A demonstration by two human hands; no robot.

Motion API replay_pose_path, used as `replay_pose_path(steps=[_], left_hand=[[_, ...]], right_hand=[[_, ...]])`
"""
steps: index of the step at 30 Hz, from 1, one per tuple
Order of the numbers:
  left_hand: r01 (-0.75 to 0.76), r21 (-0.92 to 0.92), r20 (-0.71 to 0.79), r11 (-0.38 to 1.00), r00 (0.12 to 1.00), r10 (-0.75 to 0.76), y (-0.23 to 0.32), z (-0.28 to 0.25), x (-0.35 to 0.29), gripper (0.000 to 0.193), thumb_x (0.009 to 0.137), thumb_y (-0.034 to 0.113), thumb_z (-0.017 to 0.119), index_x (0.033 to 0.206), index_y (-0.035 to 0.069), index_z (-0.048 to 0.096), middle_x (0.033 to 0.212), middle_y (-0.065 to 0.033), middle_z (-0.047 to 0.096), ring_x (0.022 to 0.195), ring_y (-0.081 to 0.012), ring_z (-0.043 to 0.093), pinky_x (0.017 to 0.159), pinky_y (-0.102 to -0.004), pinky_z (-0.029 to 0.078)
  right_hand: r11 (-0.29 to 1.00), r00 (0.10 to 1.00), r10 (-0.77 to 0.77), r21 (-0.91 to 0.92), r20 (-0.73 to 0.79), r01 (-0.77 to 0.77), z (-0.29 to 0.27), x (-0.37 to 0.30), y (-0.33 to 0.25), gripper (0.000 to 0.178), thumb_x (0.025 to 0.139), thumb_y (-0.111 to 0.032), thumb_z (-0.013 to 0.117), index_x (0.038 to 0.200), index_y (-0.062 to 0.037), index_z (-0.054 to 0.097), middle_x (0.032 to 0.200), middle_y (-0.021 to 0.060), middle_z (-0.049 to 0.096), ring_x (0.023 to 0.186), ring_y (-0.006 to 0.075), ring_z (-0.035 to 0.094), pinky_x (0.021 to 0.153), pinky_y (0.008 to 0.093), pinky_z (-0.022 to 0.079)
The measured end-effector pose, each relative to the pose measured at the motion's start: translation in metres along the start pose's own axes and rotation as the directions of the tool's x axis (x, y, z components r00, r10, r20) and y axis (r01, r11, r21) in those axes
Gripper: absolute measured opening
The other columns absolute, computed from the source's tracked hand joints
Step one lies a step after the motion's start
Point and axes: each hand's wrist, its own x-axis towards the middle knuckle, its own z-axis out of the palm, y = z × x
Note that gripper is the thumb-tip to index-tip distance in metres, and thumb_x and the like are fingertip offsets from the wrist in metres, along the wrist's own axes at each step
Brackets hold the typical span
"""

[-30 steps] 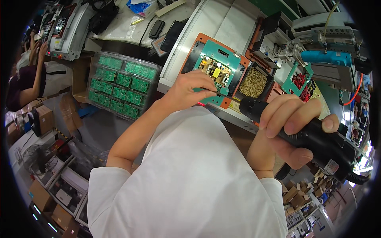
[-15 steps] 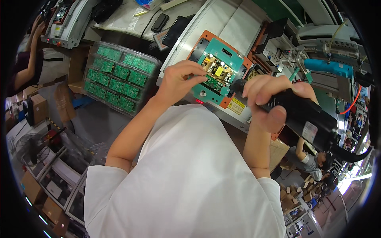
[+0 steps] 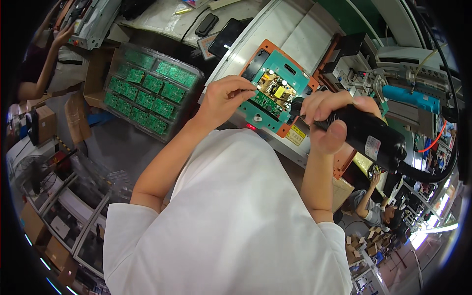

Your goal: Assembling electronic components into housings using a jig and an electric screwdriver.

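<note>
A circuit board (image 3: 267,103) with a yellow-topped component and several others sits in a teal fixture plate (image 3: 281,60) on an orange base (image 3: 309,85). My left hand (image 3: 221,102) is closed in a pinch at the board's left edge; whatever is between the fingertips is too small to make out. In my right hand (image 3: 324,113) is a black electric screwdriver (image 3: 376,137), its cable trailing from the back end. The screwdriver's front end points toward the board's right side, and its tip is hard to see.
On the left stands a clear tray (image 3: 200,81) holding several green circuit boards. A phone (image 3: 227,38) and a small black device (image 3: 207,24) lie on the far bench. To the right are a blue cylinder (image 3: 410,98) and machine parts. Other people work at far left and lower right.
The rear of the screwdriver has swung slightly up and left, with its front still near the board. My left hand stays pinched at the board's left edge. The whole view has shifted a little.
</note>
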Motion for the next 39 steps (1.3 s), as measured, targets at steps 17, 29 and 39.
replay_pose_path(steps=[17, 29, 39], left_hand=[[-0.007, 0.042, 0.08, 0.999, 0.997, 0.004, -0.005, 0.011, 0.009, 0.01, 0.08, 0.0, 0.077, 0.089, 0.0, 0.072, 0.095, -0.0036, 0.067, 0.069, -0.0054, 0.056, 0.059, -0.0205, 0.045], [-0.384, 0.185, 0.13, 0.905, 0.922, 0.364, -0.013, 0.022, 0.006, 0.015, 0.076, 0.005, 0.079, 0.091, 0.003, 0.075, 0.093, -0.008, 0.07, 0.087, -0.0249, 0.064, 0.077, -0.0335, 0.052], [-0.44, 0.124, 0.153, 0.89, 0.894, 0.421, -0.014, 0.015, 0.009, 0.014, 0.076, 0.002, 0.078, 0.089, 0.002, 0.075, 0.093, -0.0077, 0.072, 0.084, -0.0221, 0.064, 0.075, -0.0322, 0.05]], right_hand=[[0.976, 0.982, 0.178, -0.135, 0.058, -0.169, -0.001, -0.004, 0.002, 0.044, 0.094, -0.027, 0.07, 0.122, -0.0101, 0.041, 0.068, 0.0077, 0.051, 0.051, 0.0171, 0.052, 0.049, 0.0348, 0.049], [0.998, 0.994, -0.025, -0.05, 0.105, 0.031, 0.015, 0.017, -0.047, 0.048, 0.099, -0.039, 0.058, 0.133, -0.0124, 0.039, 0.073, 0.0076, 0.051, 0.049, 0.0187, 0.052, 0.046, 0.0364, 0.047], [0.998, 0.998, 0.061, -0.007, 0.013, -0.061, 0.015, 0.007, -0.048, 0.054, 0.096, -0.04, 0.066, 0.133, -0.0155, 0.036, 0.073, 0.0096, 0.055, 0.052, 0.0231, 0.055, 0.052, 0.0399, 0.049]])
